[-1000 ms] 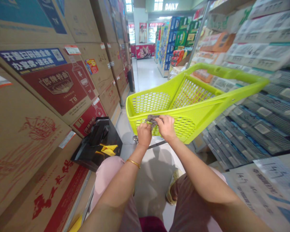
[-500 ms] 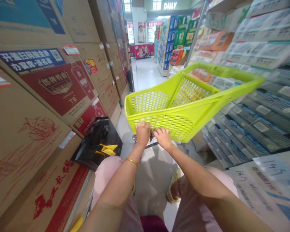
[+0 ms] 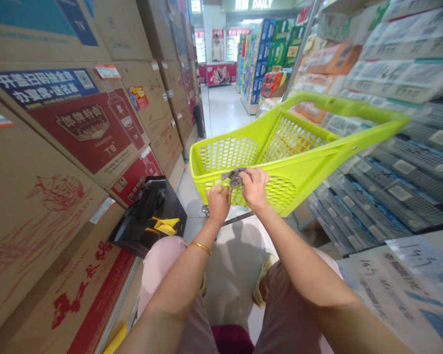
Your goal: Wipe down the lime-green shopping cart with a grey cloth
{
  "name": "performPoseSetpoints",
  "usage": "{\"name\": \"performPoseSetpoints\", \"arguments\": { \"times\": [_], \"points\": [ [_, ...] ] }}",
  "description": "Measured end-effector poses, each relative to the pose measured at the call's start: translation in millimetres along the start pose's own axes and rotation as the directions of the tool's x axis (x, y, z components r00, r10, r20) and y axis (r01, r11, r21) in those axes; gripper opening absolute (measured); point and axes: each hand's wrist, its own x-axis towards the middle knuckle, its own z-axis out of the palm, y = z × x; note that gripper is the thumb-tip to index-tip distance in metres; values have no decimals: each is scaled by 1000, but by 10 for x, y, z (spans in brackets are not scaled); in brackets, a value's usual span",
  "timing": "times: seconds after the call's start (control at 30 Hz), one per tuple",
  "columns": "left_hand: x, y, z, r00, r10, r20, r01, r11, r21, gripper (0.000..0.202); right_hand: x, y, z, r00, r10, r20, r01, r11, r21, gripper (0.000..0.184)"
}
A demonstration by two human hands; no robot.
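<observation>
Left hand: my left hand (image 3: 219, 204) is bare, with no glove over the fingers.
Left wrist: I wear a thin gold-coloured bangle (image 3: 201, 246), a narrow, rounded band with a slight shine.
Right hand: my right hand (image 3: 254, 189) is bare too, and so is the forearm behind it.
Trousers: my trousers (image 3: 286, 305) are a dusky mauve, turning pale pink where light catches the knees.
Right shoe: my right shoe (image 3: 260, 290) is pale yellow, though blur and shadow make its exact shade uncertain.

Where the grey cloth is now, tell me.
Near the head view's centre, the grey cloth is in the right hand, by the near side of the green cart.
</observation>
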Motion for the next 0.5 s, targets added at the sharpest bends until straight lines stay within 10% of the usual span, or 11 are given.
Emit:
{"name": "performPoseSetpoints", "arguments": {
  "times": [0.23, 0.5],
  "points": [
    [5, 11, -28, 999, -3, 40, 2, 1000, 22, 21, -291, 17, 166, 998, -60, 30, 61, 998, -34, 22],
    [-6, 38, -24, 1000, -7, 26, 8, 1000, -7, 22, -716, 56, 166, 921, -162, 355, 168, 986, 16, 20]
  ]
}}
